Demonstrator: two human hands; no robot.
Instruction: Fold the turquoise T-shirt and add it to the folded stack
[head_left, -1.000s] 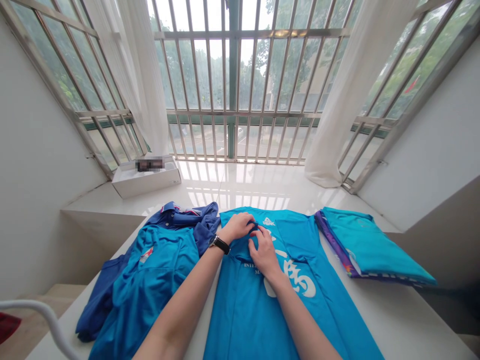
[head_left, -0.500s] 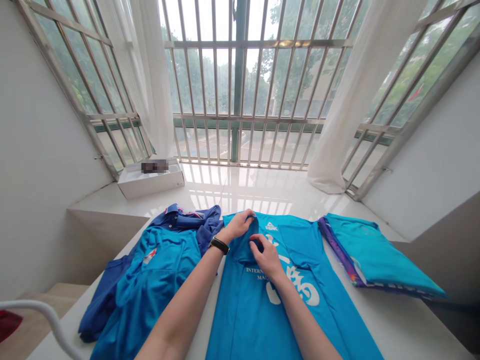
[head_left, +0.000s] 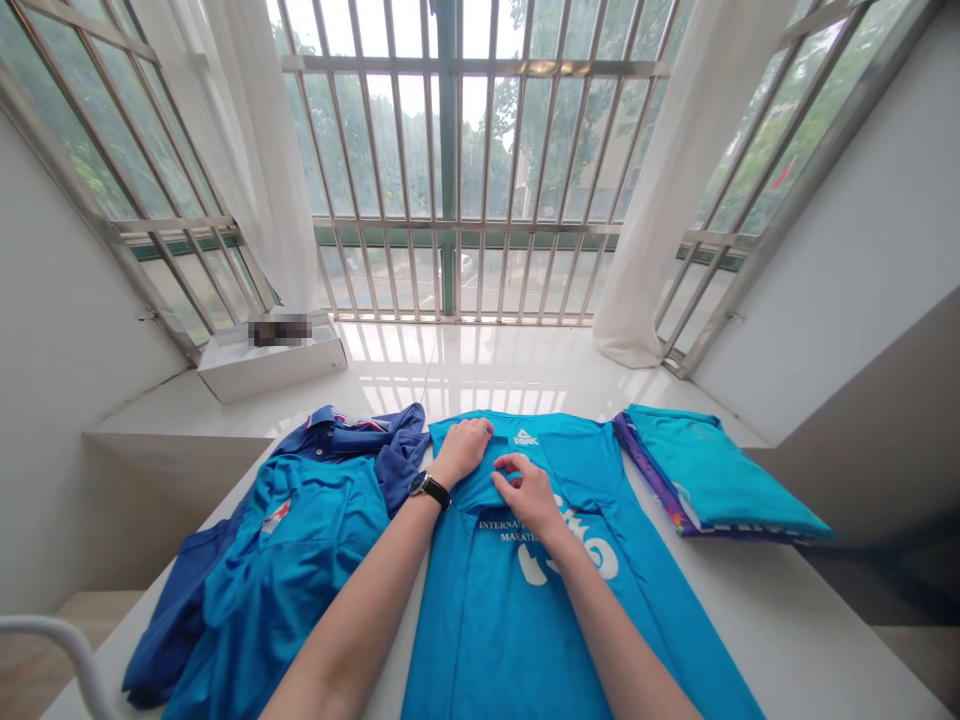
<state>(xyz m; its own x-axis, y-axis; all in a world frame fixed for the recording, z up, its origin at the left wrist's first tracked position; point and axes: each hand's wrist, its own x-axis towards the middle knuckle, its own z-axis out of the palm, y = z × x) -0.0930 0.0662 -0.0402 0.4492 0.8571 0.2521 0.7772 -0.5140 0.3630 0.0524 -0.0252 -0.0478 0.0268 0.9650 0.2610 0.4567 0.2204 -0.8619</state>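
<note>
A blue T-shirt (head_left: 480, 620) with white lettering lies spread in front of me, its sides and sleeves folded inward. My left hand (head_left: 466, 450), with a black-strapped watch on the wrist, is on the shirt's upper left part. Its fingers are curled closed at the folded sleeve, their tips partly hidden. My right hand (head_left: 526, 490) hovers at the inner edge of that sleeve, thumb and forefinger bent and a little apart, with no cloth visible between them.
To the left lie a rumpled blue shirt (head_left: 307, 540) and a navy polo shirt (head_left: 322, 435). A folded stack of shirts (head_left: 720, 470) sits at the right. Beyond is a white sill with an open white box (head_left: 277, 370), curtains (head_left: 637, 300) and a barred window.
My left hand has lowered the raised sleeve cloth flat onto the shirt. My right hand stays close by, its fingers less curled. The camera view has shifted slightly right.
</note>
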